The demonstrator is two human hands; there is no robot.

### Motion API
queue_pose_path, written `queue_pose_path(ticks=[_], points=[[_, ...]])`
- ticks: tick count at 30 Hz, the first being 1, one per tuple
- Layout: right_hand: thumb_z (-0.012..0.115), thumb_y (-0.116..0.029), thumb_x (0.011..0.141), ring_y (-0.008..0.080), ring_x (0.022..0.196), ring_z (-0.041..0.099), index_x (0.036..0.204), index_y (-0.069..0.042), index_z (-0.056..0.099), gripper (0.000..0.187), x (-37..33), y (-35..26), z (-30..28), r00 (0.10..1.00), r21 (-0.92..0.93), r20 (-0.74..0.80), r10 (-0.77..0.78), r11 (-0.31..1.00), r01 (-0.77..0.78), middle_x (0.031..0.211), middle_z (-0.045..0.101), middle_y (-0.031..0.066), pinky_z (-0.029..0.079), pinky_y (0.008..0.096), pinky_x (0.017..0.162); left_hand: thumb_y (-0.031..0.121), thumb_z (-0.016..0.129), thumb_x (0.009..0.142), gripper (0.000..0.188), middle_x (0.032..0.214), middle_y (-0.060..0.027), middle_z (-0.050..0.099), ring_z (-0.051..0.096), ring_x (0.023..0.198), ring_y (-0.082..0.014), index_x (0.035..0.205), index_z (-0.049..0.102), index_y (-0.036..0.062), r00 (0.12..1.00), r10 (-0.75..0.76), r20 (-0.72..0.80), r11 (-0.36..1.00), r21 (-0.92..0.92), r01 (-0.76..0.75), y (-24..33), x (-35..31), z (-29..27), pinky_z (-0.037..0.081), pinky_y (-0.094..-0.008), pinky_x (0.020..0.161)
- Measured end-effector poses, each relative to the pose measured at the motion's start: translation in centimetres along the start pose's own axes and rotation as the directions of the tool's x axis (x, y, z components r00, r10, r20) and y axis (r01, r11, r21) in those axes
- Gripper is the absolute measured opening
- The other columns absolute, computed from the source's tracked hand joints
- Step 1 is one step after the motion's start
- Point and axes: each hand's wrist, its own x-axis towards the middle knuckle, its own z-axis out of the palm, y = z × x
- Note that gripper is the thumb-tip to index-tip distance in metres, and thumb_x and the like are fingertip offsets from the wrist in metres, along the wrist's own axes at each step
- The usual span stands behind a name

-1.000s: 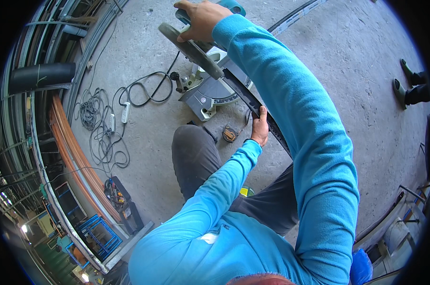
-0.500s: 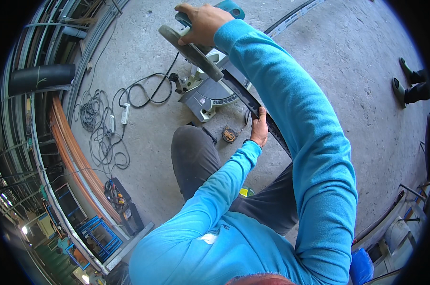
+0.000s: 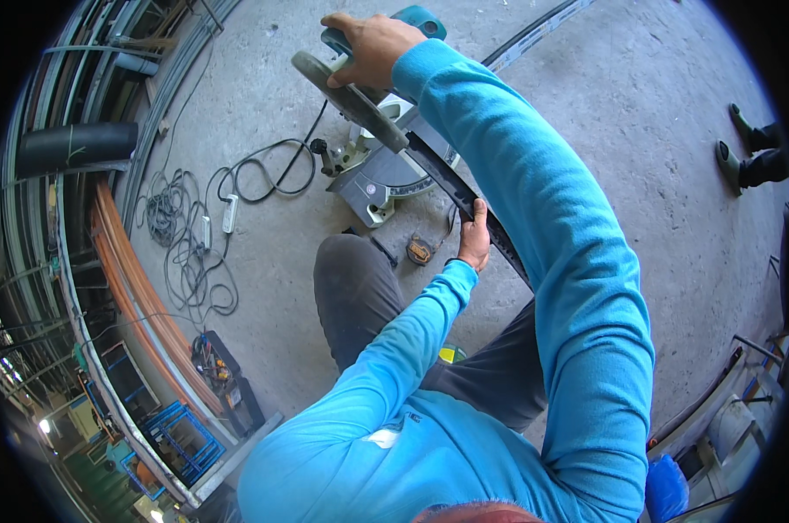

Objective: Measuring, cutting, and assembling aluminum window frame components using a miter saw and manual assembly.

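Observation:
My right hand reaches far forward, closed round the handle of a miter saw with a teal body and a grey round blade guard. Below the guard sits the saw's grey base. My left hand grips a long dark profile, thumb on top, just short of the base. One end of this strip reaches the guard; the other passes behind my right sleeve. On the floor left of my left hand lies a tape measure. The blade itself is hidden.
Tangled grey cable and a white power strip lie left of the saw. A toolbox stands near racks of long profiles. Another strip extends far right. Someone's shoes are at the right. A blue bag sits lower right.

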Motion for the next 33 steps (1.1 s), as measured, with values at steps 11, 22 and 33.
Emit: queue_pose_path(ticks=[11, 22, 33], points=[[0.087, -0.038, 0.082, 0.0397, 0.127, 0.064, 0.157, -0.004, 0.043, 0.093, 2.5, -0.7, -2.4, 0.985, 0.104, 0.138, -0.104, 0.991, 0.090, 0.139, 0.067, 0.0221, 0.053, 0.0451, 0.106, 0.058, 0.051, 0.109, 0.075, 0.157, -0.0128, 0.048, 0.047, 0.140, -0.0258, 0.159, 0.037, 0.0031, 0.999, -0.041, -0.010, 0.999, 0.001, 0.041, -3.2, 1.6, -2.0, 0.036, -0.0391, 0.120], [0.088, -0.040, 0.081, 0.0394, 0.128, 0.064, 0.157, -0.006, 0.042, 0.096, 0.9, -0.3, -2.3, 0.988, 0.113, 0.128, -0.084, 0.991, 0.069, 0.140, 0.067, 0.0216, 0.053, 0.0442, 0.107, 0.061, 0.052, 0.108, 0.084, 0.161, -0.0173, 0.043, 0.042, 0.145, -0.0280, 0.162, 0.027, 0.0020, 0.998, -0.024, -0.054, 0.999, 0.042, 0.026, -1.0, 0.1, -0.3, 0.032, -0.0399, 0.123], [0.088, -0.052, 0.080, 0.0402, 0.108, 0.076, 0.158, -0.023, 0.047, 0.092, 0.0, 0.1, -0.1, 1.000, -0.028, 0.011, -0.012, 1.000, 0.012, 0.124, 0.074, 0.0228, 0.063, 0.0448, 0.094, 0.060, 0.050, 0.109, 0.079, 0.159, -0.0138, 0.046, 0.044, 0.143, -0.0267, 0.161, 0.035, 0.0039, 0.995, -0.074, -0.066, 0.996, 0.047, 0.077, -1.0, 0.0, -0.4, 0.033, -0.0378, 0.122]])
